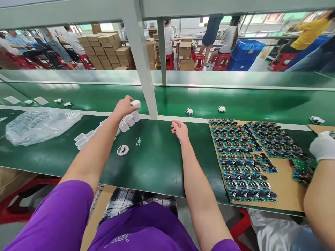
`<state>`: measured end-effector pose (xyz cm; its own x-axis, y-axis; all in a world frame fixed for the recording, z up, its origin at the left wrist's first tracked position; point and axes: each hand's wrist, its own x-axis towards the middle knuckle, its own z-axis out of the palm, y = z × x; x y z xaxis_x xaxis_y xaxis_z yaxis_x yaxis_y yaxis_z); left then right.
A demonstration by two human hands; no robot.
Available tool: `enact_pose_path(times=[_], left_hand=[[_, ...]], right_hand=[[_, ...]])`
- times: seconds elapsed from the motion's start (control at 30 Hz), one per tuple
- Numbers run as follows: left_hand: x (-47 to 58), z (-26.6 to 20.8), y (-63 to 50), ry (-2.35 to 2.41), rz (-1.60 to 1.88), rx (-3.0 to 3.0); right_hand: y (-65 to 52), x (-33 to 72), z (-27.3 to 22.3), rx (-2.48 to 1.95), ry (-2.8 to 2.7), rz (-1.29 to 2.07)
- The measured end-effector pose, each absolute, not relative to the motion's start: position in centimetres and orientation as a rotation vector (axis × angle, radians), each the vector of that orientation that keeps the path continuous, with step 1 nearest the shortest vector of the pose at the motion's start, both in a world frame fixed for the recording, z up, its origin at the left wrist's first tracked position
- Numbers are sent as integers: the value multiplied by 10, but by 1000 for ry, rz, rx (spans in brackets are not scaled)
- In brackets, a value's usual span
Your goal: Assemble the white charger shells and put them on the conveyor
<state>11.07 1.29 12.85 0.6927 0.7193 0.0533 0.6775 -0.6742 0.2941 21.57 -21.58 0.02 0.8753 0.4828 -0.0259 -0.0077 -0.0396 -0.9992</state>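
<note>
My left hand [124,106] is closed on a small white plastic housing [136,103], held just above a group of similar white open housings [129,120]. My left forearm hides part of that group. My right hand [180,131] is over the green bench near the belt's edge, its fingers loosely bent and apart, with nothing visible in them. Between my arms lie a white ring-shaped roll [123,150] and several tiny white pieces [138,141]. On the green belt beyond my right hand sits a small circuit board with a white part [189,111].
Rows of populated circuit boards [240,164] lie on cardboard [284,186] at right, where a co-worker's gloved hand [322,146] reaches in. A clear plastic bag [42,125] lies at left. An upright post [142,62] stands ahead; more boards [222,109] sit on the belt.
</note>
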Motion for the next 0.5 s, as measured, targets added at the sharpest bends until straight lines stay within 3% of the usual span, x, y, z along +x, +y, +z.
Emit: enact_pose_path(times=[0.27,0.5], left_hand=[[203,98,35,973,15,2762],[182,96,56,903,32,2739]], right_hand=[[-201,188,4,-1960,-715,288],[-176,144,3,-2043,-1278,338]])
